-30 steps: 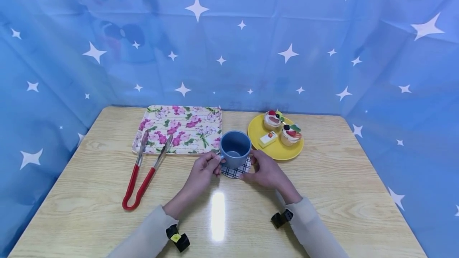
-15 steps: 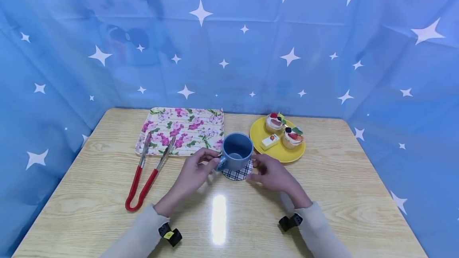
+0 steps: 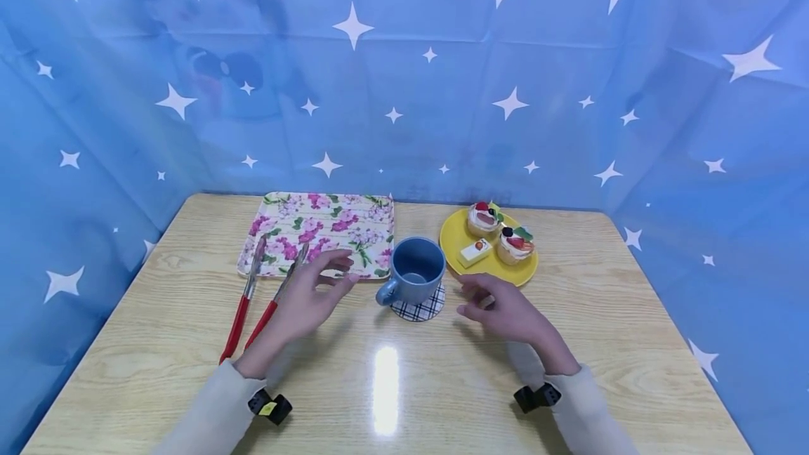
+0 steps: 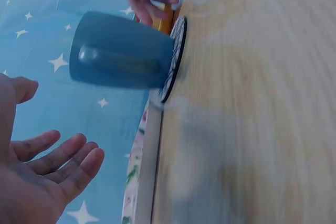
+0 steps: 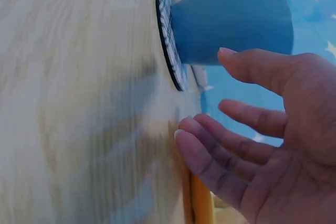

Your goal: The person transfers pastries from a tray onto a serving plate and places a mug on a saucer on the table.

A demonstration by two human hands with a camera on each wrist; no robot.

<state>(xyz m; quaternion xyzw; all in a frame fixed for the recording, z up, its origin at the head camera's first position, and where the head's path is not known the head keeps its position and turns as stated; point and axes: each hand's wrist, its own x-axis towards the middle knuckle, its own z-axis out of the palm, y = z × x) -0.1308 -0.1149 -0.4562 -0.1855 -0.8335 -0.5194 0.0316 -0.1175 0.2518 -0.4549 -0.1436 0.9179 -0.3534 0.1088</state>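
A blue mug (image 3: 413,279) stands upright on a round plaid coaster (image 3: 422,310), its handle pointing toward the lower left in the head view. To its left my left hand (image 3: 310,297) hovers apart from it, fingers spread and loosely bent, with nothing held. On the other side my right hand (image 3: 508,306) is likewise off the mug, fingers relaxed, just in front of the yellow plate (image 3: 454,230). Both wrist views show the mug's base on the coaster; the left hand (image 4: 47,174) and right hand (image 5: 262,135) appear with bare palms.
Behind the left hand lies a floral tray (image 3: 341,237) with red-handled tongs (image 3: 239,318) leaning onto its front edge. The yellow plate holds two cream cupcakes (image 3: 515,247) and a small white cake piece (image 3: 475,252). A blue starry curtain (image 3: 404,76) rises along the table's back edge.
Both hands have let go of the mug's sides and drawn apart, the left one leftward over the tongs, the right one rightward. The mug stays on the coaster.
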